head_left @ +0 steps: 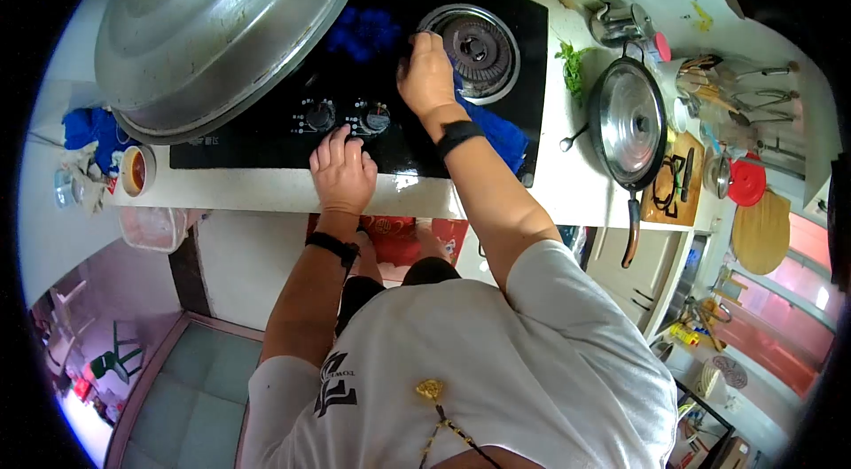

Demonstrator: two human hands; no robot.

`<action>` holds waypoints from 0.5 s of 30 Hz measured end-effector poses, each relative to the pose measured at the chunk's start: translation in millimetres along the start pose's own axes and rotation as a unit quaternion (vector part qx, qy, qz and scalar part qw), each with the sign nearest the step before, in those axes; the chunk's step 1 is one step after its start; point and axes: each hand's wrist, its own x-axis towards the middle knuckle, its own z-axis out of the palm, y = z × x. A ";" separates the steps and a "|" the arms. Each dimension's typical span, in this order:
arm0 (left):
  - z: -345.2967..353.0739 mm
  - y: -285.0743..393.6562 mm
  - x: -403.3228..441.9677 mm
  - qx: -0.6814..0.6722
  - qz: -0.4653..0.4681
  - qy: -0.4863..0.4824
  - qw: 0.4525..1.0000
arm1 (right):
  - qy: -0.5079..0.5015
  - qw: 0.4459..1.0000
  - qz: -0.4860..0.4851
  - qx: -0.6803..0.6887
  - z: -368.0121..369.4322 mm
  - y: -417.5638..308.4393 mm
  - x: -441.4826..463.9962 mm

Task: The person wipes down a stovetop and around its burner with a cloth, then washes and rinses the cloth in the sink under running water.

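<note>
My right hand (427,77) is closed at the left edge of the round burner (476,50) on the black glass stove top. A blue cloth (498,134) runs from beside its fingers, under my wrist, to the front right of the stove; the gripped part is hidden. My left hand (341,169) lies palm down on the stove's front edge, fingers stretched out and holding nothing. Just beyond its fingertips are two control knobs (320,117), the right knob (377,118) nearer the burner.
A large domed metal lid (222,35) covers the left part of the stove. To the right, a lidded frying pan (628,123) stands on the counter, its handle past the front edge. Green leaves (573,68) and a wooden board (678,181) lie near it. A small bowl (136,171) sits left.
</note>
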 end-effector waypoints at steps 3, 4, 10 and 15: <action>2.2 -0.1 -2.2 0.015 0.004 0.001 1.000 | -0.029 0.998 0.014 0.059 -17.1 -14.3 -16.3; 2.8 -0.1 -2.5 0.027 0.001 0.002 1.000 | -0.024 0.998 0.017 0.061 -17.1 -14.1 -14.2; 4.0 1.4 -2.7 0.041 0.011 0.010 0.999 | -0.073 0.995 0.047 -0.039 -2.6 -18.8 30.6; 6.4 1.1 -3.7 0.024 0.022 0.001 0.999 | -0.222 0.961 0.106 -0.125 -8.3 -26.6 52.6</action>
